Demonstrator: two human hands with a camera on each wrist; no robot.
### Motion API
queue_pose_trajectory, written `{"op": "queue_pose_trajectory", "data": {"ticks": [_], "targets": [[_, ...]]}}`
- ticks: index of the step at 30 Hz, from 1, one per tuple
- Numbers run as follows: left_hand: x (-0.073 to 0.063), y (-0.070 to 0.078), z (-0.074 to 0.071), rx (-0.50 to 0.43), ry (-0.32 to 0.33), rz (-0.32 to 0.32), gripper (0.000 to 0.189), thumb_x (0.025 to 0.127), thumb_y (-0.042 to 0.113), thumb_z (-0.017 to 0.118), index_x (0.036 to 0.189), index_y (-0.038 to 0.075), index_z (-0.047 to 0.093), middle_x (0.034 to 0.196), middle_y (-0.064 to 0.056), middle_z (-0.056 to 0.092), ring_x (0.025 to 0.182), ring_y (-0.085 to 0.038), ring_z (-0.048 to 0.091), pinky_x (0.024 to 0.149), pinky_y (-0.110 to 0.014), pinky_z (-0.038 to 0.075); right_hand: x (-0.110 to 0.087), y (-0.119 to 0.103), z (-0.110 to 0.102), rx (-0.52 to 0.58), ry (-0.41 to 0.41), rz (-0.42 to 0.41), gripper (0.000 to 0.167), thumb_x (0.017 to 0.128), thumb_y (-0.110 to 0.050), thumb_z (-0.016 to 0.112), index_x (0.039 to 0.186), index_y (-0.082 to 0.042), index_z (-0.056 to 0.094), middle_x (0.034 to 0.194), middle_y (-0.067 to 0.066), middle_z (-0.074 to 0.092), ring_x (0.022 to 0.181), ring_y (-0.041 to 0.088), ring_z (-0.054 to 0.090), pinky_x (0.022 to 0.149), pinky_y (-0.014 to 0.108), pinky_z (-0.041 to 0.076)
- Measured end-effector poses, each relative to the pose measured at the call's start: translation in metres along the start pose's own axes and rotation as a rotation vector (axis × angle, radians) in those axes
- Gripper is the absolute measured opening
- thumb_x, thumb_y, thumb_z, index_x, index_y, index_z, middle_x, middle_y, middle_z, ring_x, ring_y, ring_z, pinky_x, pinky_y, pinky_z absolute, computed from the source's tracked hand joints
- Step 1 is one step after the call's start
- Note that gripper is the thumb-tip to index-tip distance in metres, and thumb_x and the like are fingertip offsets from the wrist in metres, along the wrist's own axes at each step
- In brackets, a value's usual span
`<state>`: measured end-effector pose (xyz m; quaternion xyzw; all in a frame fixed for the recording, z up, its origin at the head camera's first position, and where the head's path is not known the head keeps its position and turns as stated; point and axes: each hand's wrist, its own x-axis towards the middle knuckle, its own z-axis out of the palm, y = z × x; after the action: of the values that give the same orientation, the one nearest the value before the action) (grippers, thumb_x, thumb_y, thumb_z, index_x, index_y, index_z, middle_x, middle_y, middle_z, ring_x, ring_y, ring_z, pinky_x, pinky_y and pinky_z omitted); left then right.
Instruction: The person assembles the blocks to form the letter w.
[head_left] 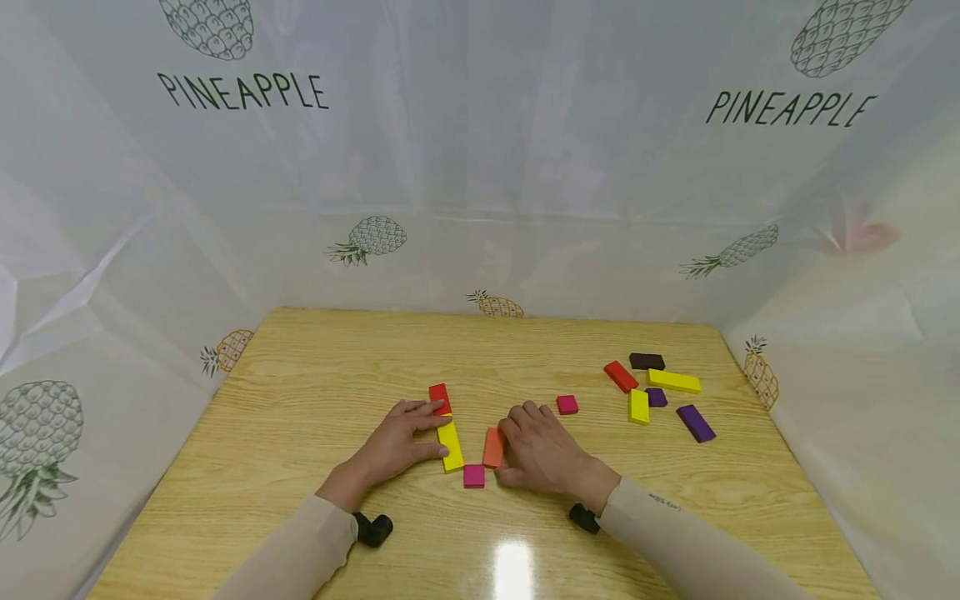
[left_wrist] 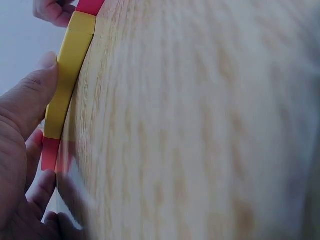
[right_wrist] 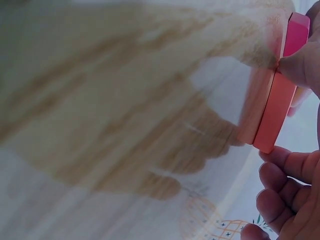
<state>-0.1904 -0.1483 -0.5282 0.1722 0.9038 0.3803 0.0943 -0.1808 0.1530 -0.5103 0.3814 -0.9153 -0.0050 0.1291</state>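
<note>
My left hand (head_left: 399,442) lies on the left side of a row made of a red block (head_left: 438,395) and a longer yellow block (head_left: 452,454). Its thumb touches the yellow block, and its other fingertips reach the red one. Right of the row's near end sits a square pink block (head_left: 474,477). An orange block (head_left: 492,447) stands at an angle beyond the pink one, close to its corner. My right hand (head_left: 542,450) pinches the orange block end to end, thumb at the near end and a fingertip at the far end (right_wrist: 270,142).
A second pink block (head_left: 567,405) lies beyond my right hand. At the back right are a red block (head_left: 621,377), a black block (head_left: 647,361), two yellow blocks (head_left: 673,382) and two purple blocks (head_left: 696,423). White pineapple-print sheeting (head_left: 480,167) borders the wooden table (head_left: 337,358).
</note>
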Motion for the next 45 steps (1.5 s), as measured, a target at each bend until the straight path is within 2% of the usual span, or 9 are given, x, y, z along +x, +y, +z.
{"op": "queue_pose_trajectory", "data": {"ticks": [7, 15, 19, 22, 26, 32, 41, 45], "targets": [[0.000, 0.000, 0.000, 0.010, -0.002, -0.003, 0.053, 0.091, 0.045, 0.082, 0.141, 0.030, 0.071, 0.165, 0.004, 0.046, 0.156, -0.030, 0.032, 0.123, -0.059, 0.036, -0.001, 0.001, 0.001, 0.013, 0.006, -0.001, 0.056, 0.086, -0.060, 0.072, 0.112, -0.011, 0.069, 0.105, 0.002, 0.063, 0.090, 0.020, 0.050, 0.075, 0.030, 0.039], [0.000, 0.002, 0.000, -0.012, -0.005, -0.017, 0.053, 0.091, 0.045, 0.082, 0.140, 0.030, 0.071, 0.165, 0.004, 0.046, 0.157, -0.033, 0.029, 0.124, -0.063, 0.031, -0.005, 0.010, -0.009, 0.113, -0.050, 0.048, 0.063, 0.089, -0.060, 0.070, 0.126, -0.010, 0.064, 0.120, 0.004, 0.062, 0.103, 0.022, 0.051, 0.088, 0.036, 0.046], [-0.001, 0.002, 0.000, -0.014, -0.006, -0.020, 0.053, 0.091, 0.044, 0.082, 0.140, 0.030, 0.071, 0.165, 0.004, 0.046, 0.157, -0.033, 0.028, 0.124, -0.063, 0.031, -0.009, 0.020, -0.014, 0.103, -0.027, 0.073, 0.068, 0.089, -0.060, 0.072, 0.130, -0.006, 0.064, 0.123, 0.007, 0.062, 0.107, 0.025, 0.053, 0.093, 0.040, 0.049], [-0.001, 0.002, -0.001, -0.013, -0.005, -0.021, 0.052, 0.091, 0.043, 0.082, 0.140, 0.030, 0.071, 0.165, 0.004, 0.046, 0.157, -0.032, 0.029, 0.124, -0.062, 0.032, -0.014, 0.030, -0.016, 0.097, -0.010, 0.101, 0.068, 0.089, -0.057, 0.075, 0.130, -0.005, 0.064, 0.122, 0.009, 0.063, 0.108, 0.027, 0.053, 0.093, 0.043, 0.048], [-0.002, 0.003, -0.001, -0.012, -0.005, -0.014, 0.052, 0.091, 0.043, 0.083, 0.140, 0.029, 0.071, 0.165, 0.004, 0.046, 0.156, -0.031, 0.031, 0.123, -0.060, 0.035, -0.026, 0.047, -0.018, 0.090, -0.011, 0.144, 0.064, 0.090, -0.052, 0.075, 0.130, -0.004, 0.065, 0.122, 0.010, 0.063, 0.108, 0.029, 0.054, 0.093, 0.046, 0.048], [-0.002, 0.005, -0.002, -0.005, -0.005, -0.003, 0.053, 0.091, 0.042, 0.083, 0.141, 0.028, 0.071, 0.165, 0.003, 0.046, 0.156, -0.031, 0.031, 0.123, -0.060, 0.035, -0.052, 0.079, -0.019, 0.032, 0.006, 0.183, 0.055, 0.089, -0.045, 0.077, 0.121, -0.001, 0.068, 0.116, 0.012, 0.063, 0.105, 0.032, 0.054, 0.094, 0.049, 0.049], [-0.001, 0.004, -0.002, 0.006, -0.006, -0.001, 0.052, 0.092, 0.044, 0.081, 0.141, 0.028, 0.071, 0.165, 0.003, 0.046, 0.157, -0.032, 0.030, 0.124, -0.062, 0.034, -0.085, 0.112, -0.029, 0.011, -0.014, 0.303, 0.062, 0.088, -0.046, 0.081, 0.126, 0.001, 0.066, 0.124, 0.020, 0.064, 0.118, 0.042, 0.057, 0.098, 0.064, 0.050], [0.000, 0.003, -0.001, 0.010, -0.009, -0.005, 0.053, 0.092, 0.044, 0.081, 0.141, 0.029, 0.070, 0.165, 0.004, 0.046, 0.156, -0.031, 0.031, 0.123, -0.061, 0.035, -0.096, 0.122, -0.033, -0.011, -0.002, 0.321, 0.063, 0.085, -0.044, 0.084, 0.123, 0.003, 0.066, 0.120, 0.022, 0.064, 0.111, 0.043, 0.059, 0.093, 0.064, 0.051]]}}
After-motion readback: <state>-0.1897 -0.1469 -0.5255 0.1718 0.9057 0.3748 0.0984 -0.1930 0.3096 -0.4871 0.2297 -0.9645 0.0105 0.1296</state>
